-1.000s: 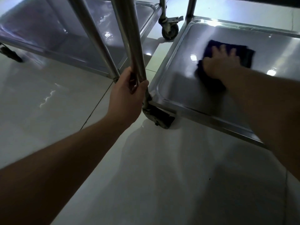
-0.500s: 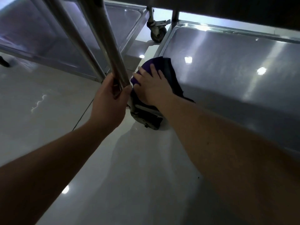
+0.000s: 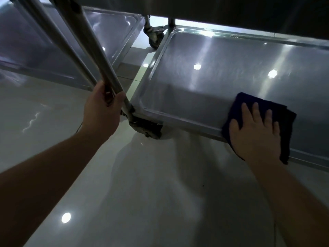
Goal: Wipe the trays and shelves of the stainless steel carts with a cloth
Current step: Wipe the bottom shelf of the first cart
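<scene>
At the near rim of the bottom tray (image 3: 201, 82), my right hand (image 3: 256, 134) lies flat, fingers (image 3: 256, 111) spread, pressing the dark cloth (image 3: 277, 113) half over the edge. My left hand (image 3: 102, 113) is curled round the cart's upright post (image 3: 99, 57). I judge the lip wipe is in hand; next I'd sweep along the rim, keeping pressure even.

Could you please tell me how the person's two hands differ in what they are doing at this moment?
The left hand is curled round the upright cart post, while the right hand lies flat with straight, spread fingers. The left hand touches bare metal off the tray; the right hand presses a dark cloth on the near rim of the bottom tray. The left hand sits at the tray's corner post, the right farther along that edge. Both are bare.
</scene>
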The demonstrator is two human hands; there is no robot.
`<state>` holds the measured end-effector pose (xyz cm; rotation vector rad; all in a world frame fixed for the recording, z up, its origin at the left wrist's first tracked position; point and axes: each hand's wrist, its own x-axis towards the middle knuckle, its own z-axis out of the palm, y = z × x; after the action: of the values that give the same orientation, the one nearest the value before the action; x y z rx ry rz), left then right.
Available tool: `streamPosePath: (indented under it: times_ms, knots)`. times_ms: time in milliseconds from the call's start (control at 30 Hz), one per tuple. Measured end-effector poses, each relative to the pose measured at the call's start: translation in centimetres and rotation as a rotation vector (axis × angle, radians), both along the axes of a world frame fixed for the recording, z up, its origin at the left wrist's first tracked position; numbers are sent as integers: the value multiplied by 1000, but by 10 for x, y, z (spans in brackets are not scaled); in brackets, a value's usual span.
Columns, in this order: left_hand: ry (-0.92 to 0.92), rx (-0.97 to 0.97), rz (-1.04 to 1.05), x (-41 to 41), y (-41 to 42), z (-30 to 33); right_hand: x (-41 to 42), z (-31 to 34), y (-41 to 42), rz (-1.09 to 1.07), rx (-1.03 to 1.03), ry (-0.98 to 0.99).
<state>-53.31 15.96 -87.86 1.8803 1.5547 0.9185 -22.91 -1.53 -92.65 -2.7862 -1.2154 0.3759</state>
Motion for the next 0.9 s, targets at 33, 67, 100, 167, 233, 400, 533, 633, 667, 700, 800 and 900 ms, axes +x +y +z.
streamPosePath:
  times_ms: [33, 67, 100, 167, 233, 400, 533, 633, 667, 700, 800, 900]
  knots:
    - [-2, 1, 5, 1, 0, 0, 0, 0, -3, -24, -6, 9]
    - [-6, -2, 8, 1, 0, -1, -4, -1, -1, -40, -8, 14]
    - [-13, -9, 10, 1, 0, -1, -12, -2, 6, -43, 0, 11]
    - [-14, -13, 12, 1, 1, -1, -37, -5, 30, 6, 33, -3]
    - [10, -3, 9, 1, 2, -2, -76, -7, 61, 121, 73, 21]
    - [63, 53, 43, 0, 4, -4, -174, -13, 105, 519, 144, 27]
    - [102, 68, 32, 3, 0, -2, -148, -23, 94, 590, 194, -32]
    - [121, 71, 34, 5, -1, 0, -109, -29, 63, 587, 185, -84]
    - [120, 62, 39, 5, -2, 1, -94, -31, 49, 561, 184, -113]
    - [114, 57, 42, 6, -2, 1, -79, -33, 34, 531, 183, -141]
    - [114, 49, 51, 7, -4, 4, -35, -39, -9, 458, 201, -212]
    - [127, 28, 62, 8, -5, 4, 0, -46, -46, 423, 264, -275]
